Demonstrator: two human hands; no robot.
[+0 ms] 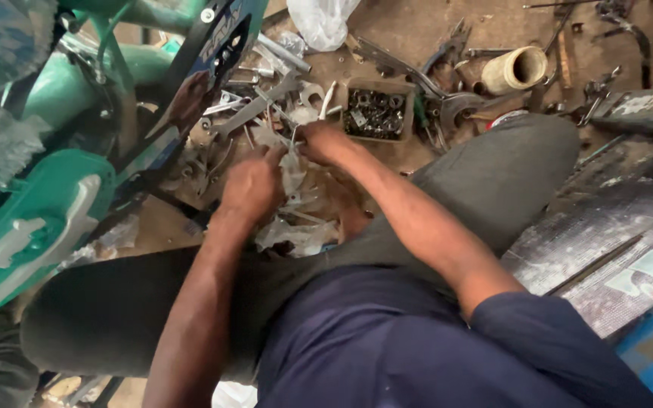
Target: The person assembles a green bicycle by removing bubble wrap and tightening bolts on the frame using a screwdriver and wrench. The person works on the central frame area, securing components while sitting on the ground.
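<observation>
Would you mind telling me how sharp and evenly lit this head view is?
Head view: soft, even light, no glare; both hands, left hand and right hand, are motion-blurred over the clear plastic wrapping; the box of nuts is sharper; edges bend with wide-angle distortion.

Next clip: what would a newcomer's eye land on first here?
Both hands, left hand and right hand, meet mid-frame over crumpled clear plastic and scattered wrenches on the dirt floor. A green bicycle frame fills the left edge. Behind the hands sits a small box of nuts.
</observation>
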